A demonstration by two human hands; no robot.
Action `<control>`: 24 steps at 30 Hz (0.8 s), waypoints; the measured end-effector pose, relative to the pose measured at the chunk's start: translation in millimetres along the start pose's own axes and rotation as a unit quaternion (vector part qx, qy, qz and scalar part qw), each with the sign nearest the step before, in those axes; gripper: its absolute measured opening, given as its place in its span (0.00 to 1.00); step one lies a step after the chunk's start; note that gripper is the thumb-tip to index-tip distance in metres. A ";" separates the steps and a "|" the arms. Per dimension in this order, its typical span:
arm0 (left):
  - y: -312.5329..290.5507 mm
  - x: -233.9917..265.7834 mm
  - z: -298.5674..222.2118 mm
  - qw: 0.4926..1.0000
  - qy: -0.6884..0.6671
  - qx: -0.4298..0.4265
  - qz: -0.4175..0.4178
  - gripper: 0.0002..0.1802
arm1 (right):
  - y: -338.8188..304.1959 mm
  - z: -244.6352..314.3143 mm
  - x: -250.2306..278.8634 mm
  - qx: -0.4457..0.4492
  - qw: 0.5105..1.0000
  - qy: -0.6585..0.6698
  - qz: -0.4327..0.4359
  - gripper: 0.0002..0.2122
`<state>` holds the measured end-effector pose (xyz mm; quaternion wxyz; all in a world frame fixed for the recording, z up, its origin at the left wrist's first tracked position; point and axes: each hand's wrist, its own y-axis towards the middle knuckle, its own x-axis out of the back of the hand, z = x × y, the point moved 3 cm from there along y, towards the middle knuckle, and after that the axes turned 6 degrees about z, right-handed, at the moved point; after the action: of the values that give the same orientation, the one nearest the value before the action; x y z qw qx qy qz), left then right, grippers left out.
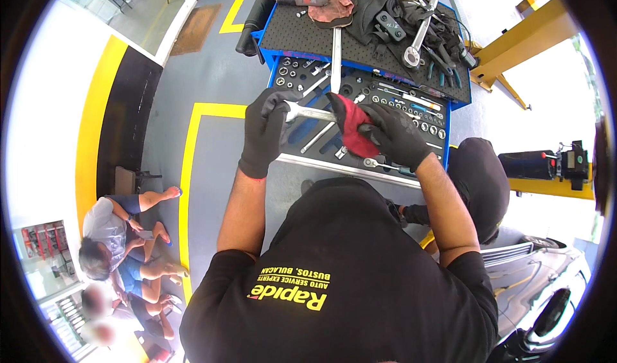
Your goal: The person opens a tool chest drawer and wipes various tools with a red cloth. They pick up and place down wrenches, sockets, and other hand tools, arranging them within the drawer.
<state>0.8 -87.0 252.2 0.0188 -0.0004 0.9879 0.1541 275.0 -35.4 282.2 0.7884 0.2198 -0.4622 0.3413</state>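
Above the drawer (347,172), arms (243,209) outstretched, left hand (265,132) gripping wrench (313,113), right hand (400,135) clutching cloth (355,130)

Silver wrench (312,113): held nearly level over open drawer (350,173). Red cloth (357,135), dark-edged: bunched, folded, covering wrench's right end.

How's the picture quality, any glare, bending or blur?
Head view: glare washes out the area beyond the yellow post; head view: the yellow wall stripe curves near the rim; head view: two heads, lower left, are blurred, while the wrench looks fairly sharp.
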 end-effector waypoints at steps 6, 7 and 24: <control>10.3 -31.6 -9.3 0.992 0.068 -0.064 0.083 0.18 | 36.7 41.9 -26.2 -0.105 0.939 0.319 0.078 0.24; 12.7 -29.9 -10.0 0.993 0.056 -0.043 0.096 0.18 | 31.4 39.3 -25.4 -0.111 0.945 0.298 0.070 0.22; 77.5 -72.8 18.8 0.959 0.099 -0.072 0.257 0.25 | -35.4 -3.3 -57.0 -0.145 0.881 0.448 -0.047 0.14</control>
<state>73.8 -7.8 260.6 -0.1192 0.2370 0.9379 0.2236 283.8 -76.1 229.4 0.9494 -0.0522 -0.0930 0.2953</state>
